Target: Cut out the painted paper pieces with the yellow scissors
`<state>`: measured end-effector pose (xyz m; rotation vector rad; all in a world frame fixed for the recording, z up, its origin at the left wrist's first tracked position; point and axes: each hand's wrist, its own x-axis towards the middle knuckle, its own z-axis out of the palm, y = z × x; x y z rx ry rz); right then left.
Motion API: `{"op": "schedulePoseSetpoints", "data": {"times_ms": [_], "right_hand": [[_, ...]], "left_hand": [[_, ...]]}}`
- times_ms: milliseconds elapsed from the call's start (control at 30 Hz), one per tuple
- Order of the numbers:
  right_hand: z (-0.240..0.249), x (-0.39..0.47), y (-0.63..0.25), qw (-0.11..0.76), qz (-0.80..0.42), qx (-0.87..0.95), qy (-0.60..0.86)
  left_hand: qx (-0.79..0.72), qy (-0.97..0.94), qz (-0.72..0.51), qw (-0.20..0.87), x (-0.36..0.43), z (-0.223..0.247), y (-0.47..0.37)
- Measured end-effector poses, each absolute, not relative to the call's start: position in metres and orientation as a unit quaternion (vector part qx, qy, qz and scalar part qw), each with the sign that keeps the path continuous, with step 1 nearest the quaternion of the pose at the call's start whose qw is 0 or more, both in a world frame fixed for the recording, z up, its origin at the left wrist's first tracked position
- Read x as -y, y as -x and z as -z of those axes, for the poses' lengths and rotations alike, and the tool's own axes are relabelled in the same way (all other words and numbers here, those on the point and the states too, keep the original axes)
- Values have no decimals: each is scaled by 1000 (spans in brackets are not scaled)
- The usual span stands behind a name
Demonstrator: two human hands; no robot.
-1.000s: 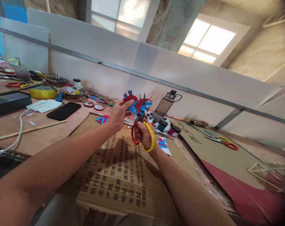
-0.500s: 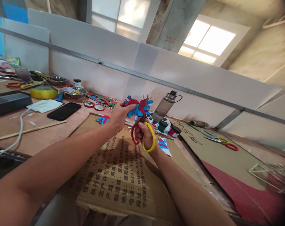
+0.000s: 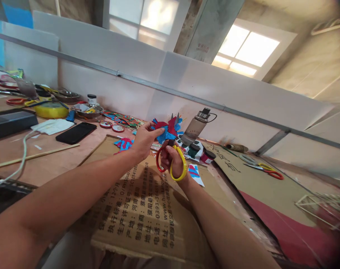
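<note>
Near the middle of the head view, my left hand (image 3: 145, 139) pinches a red and blue cut piece (image 3: 167, 130) with fringed edges. My right hand (image 3: 170, 158) is closed around scissors (image 3: 178, 163) with one red and one yellow handle loop. Their blades point up at the piece's right part, with the two tips slightly apart above it. Under both hands lies a printed cardboard sheet (image 3: 147, 224). Another red and blue piece (image 3: 123, 144) rests at its upper left, and a white scrap with red and blue stripes (image 3: 196, 175) is right of my right hand.
A grey bottle (image 3: 196, 127) stands behind the hands, with a green jar (image 3: 193, 150) and a magenta jar (image 3: 208, 156) near it. A phone (image 3: 76, 133), yellow tape (image 3: 52, 109) and metal bowl (image 3: 88, 110) are left. Other scissors (image 3: 266, 170) lie right.
The scissor blades have parted, and their tips now show apart. My left hand and the red and blue piece have shifted slightly right.
</note>
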<state>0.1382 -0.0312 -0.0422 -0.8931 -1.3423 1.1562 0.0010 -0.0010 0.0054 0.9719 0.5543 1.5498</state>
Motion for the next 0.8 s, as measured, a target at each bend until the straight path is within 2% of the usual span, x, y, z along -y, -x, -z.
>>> {"op": "schedulePoseSetpoints", "data": {"times_ms": [800], "right_hand": [[43,30,-136,565,-495,543,374]], "left_hand": [[-278,-441,-659,543,8,0,-7]]}}
